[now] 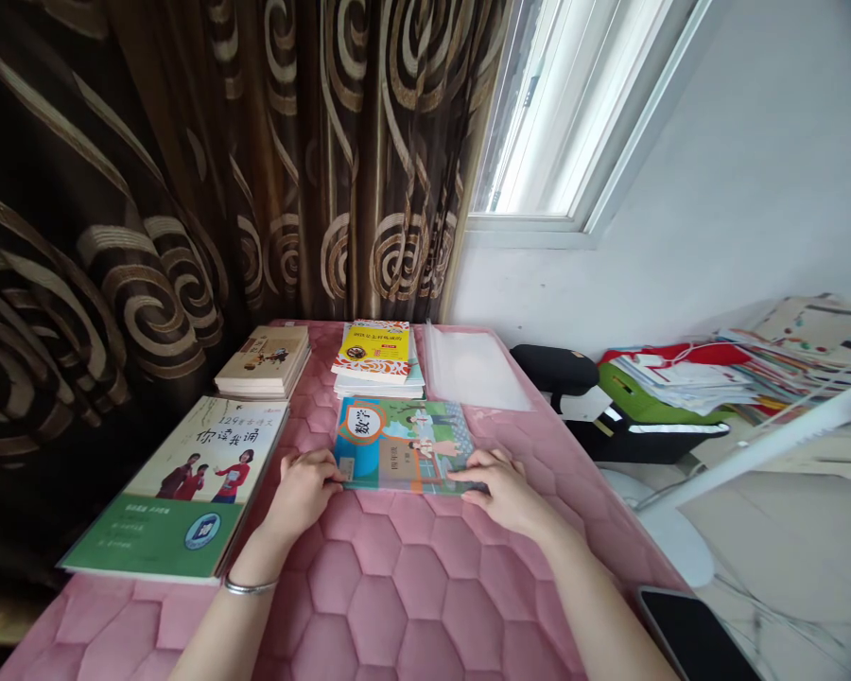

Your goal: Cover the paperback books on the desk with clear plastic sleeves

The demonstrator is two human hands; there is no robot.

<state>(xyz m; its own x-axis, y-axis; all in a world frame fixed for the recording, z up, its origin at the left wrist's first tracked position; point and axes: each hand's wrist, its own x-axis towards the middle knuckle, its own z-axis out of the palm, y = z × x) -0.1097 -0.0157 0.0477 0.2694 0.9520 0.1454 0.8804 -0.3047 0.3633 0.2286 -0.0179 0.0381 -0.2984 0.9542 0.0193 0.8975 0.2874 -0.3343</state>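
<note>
A math textbook [404,440] with a blue, orange and green illustrated cover lies on the pink hexagon-patterned table cover [404,586], turned sideways to me. My left hand [303,487] grips its near left corner, fingers curled and closed on the edge. At the near right corner, my right hand [500,482] pinches the book, thumb along the near edge and fingers over the cover. Just beyond stands a pile topped by a yellow and orange booklet [375,345]. Translucent plastic book covers [475,364] lie behind my right hand.
Large green-and-white books [177,482] are stacked at left, with a pile of small tan books [264,359] behind them. A dark tablet or phone [695,634] sits at the right edge. Beyond are a white stand [744,459], a black chair arm [553,367] and heaped papers [667,383].
</note>
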